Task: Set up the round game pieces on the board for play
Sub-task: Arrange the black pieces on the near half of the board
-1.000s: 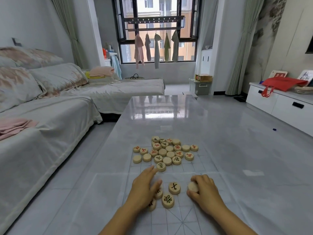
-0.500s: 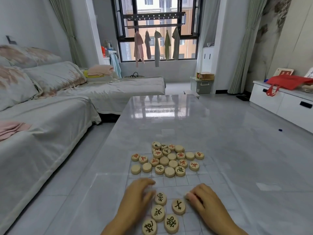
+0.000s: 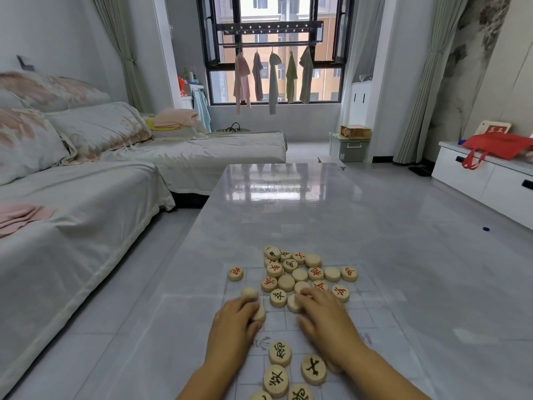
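Observation:
A clear plastic board (image 3: 372, 316) with a faint grid lies on the glossy grey table. A heap of round wooden pieces (image 3: 300, 274), some with red characters and some blank side up, sits at the board's far part. Several black-character pieces (image 3: 279, 353) lie close to me. My left hand (image 3: 233, 327) rests palm down with its fingers on a blank piece (image 3: 259, 313); another blank piece (image 3: 249, 293) lies just beyond the fingertips. My right hand (image 3: 328, 319) lies over the heap's near edge, fingers on a blank piece (image 3: 294, 303).
A sofa with grey covers (image 3: 86, 203) runs along the table's left side. A white low cabinet (image 3: 484, 177) with a red bag (image 3: 496, 148) stands at the right. The table (image 3: 288, 203) stretches far ahead toward the window.
Both hands have moved forward from the near black pieces to the heap's near edge. The left hand now touches blank pieces at the heap's left; the right hand covers its front.

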{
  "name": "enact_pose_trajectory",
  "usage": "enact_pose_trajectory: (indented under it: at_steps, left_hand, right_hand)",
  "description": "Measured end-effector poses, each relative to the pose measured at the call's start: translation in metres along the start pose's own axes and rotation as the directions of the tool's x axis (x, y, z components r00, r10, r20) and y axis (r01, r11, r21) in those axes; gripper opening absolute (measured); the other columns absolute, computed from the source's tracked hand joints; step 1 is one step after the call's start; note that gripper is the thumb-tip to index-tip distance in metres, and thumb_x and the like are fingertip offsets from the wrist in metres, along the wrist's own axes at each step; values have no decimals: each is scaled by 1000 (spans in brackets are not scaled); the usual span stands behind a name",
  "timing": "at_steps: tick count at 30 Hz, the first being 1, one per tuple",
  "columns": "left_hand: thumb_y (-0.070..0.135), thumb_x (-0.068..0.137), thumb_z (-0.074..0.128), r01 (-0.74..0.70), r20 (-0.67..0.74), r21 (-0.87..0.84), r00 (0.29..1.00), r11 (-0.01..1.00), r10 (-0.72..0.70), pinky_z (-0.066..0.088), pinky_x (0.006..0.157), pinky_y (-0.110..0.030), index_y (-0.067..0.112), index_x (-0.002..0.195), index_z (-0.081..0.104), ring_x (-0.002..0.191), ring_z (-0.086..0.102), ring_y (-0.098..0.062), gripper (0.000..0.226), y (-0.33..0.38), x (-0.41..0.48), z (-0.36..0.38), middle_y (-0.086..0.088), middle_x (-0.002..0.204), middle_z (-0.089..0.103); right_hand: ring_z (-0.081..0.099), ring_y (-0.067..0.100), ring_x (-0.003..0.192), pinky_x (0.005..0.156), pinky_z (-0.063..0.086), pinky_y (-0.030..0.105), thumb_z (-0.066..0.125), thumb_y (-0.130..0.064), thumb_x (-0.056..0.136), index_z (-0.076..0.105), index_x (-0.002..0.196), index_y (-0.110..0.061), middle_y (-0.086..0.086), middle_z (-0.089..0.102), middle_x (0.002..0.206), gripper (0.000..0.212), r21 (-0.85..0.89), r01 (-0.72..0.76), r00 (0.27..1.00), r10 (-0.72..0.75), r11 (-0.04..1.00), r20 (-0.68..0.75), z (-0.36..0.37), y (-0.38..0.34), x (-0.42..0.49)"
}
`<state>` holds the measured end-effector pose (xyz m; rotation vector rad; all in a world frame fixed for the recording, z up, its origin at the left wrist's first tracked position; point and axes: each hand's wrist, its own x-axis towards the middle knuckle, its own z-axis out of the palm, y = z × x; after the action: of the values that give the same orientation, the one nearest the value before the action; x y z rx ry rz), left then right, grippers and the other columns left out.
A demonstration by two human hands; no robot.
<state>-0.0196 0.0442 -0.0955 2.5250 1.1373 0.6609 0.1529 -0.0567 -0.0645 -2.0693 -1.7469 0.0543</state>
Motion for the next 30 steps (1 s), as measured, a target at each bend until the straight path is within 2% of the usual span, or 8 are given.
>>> enact_pose_trajectory:
  at_steps: [3,8,16,21,23,26,28,30]
  left_hand:
    - [40,87,54,-51,56,-48,997,998,54,24,96,-13,29,123,53,124,37,-1,37,0,-28,-8,16,134,44]
    - [39,82,62,-67,72,-100,995,993,74,21,94,-2,27,119,57,114,34,10,38,-2,-56,-16,19,128,48]
    - [36,88,56,14,63,-109,998,994,-7,25,102,-13,31,127,51,125,37,-4,40,6,-59,-21,13,137,39]
    - [40,80,65,38,99,-117,995,992,-27,27,95,-15,31,125,52,113,38,-3,47,1,-58,-22,15,118,42]
    - [39,82,63,27,63,-123,998,992,-19,26,85,-11,30,117,56,106,43,-1,37,3,-56,-22,21,107,45]
    - [45,86,55,73,33,-179,997,981,-68,27,78,-14,31,88,66,89,48,-3,18,10,-46,-25,18,87,55]
    - [42,91,49,160,76,-174,986,972,-148,34,76,-28,27,65,57,86,47,-13,31,13,-35,-26,8,77,53]
    - [37,91,50,242,68,-188,970,952,-233,37,78,-35,23,62,52,88,47,-19,32,13,-25,-25,4,78,48]
  right_hand:
    - [33,15,125,103,26,28,44,-29,92,50,123,-21,-5,43,136,32,-156,28,999,-24,987,27,9,-8,7]
    - [41,13,111,86,27,24,51,-32,87,55,105,-23,-10,52,117,20,-149,98,995,-94,984,34,7,-2,-19]
    - [49,12,110,89,40,21,59,-30,87,52,125,-22,-6,48,123,40,86,-82,988,70,993,134,-7,3,-26]
    - [50,8,104,84,40,17,59,-34,87,56,121,-24,-8,52,116,36,74,-114,974,97,991,203,-13,12,-30]
    - [51,5,90,76,39,16,55,-37,90,63,101,-27,-8,54,103,16,114,-179,967,153,977,203,-21,20,-32]
    - [43,8,61,59,33,23,47,-34,94,49,64,-16,-2,47,75,35,194,-361,923,319,912,216,-33,33,-33]
    - [41,11,60,60,32,27,47,-34,94,45,63,-15,-1,44,71,36,187,-403,908,365,896,205,-32,39,-35]
    - [46,13,71,64,36,25,54,-34,91,51,76,-17,-1,49,81,23,170,-402,913,379,900,153,-26,40,-41]
